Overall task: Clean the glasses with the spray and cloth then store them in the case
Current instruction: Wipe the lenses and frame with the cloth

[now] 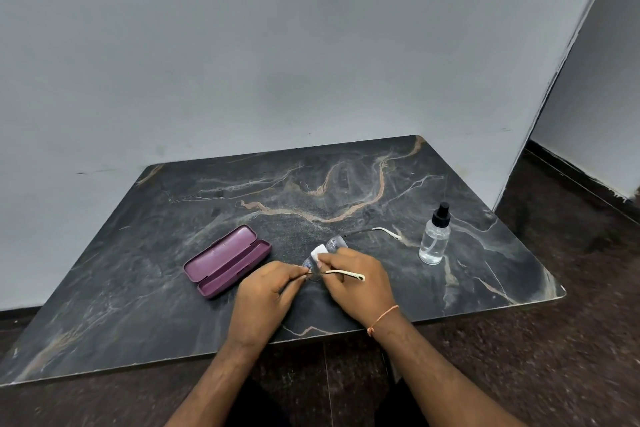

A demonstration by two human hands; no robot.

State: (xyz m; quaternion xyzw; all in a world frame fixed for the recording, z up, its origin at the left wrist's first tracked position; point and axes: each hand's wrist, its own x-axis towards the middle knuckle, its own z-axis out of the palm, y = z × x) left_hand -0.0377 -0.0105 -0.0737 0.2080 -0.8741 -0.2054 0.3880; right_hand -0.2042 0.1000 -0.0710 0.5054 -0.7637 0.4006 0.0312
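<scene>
The glasses point(335, 242) are held just above the dark marble table point(138, 305), arms unfolded; one cream-tipped arm lies across my right hand, the other points toward the spray bottle. My left hand point(265, 291) pinches the frame at the near lens. My right hand point(356, 279) pinches a small white cloth point(318, 252) against that lens. The purple case point(227, 261) lies open to the left of my hands. A clear spray bottle point(435, 236) with a black cap stands upright to the right.
The table sits against a grey wall point(277, 62). Its front edge is near my forearms, and dark speckled floor point(519, 357) runs below and to the right. An orange thread is tied around my right wrist.
</scene>
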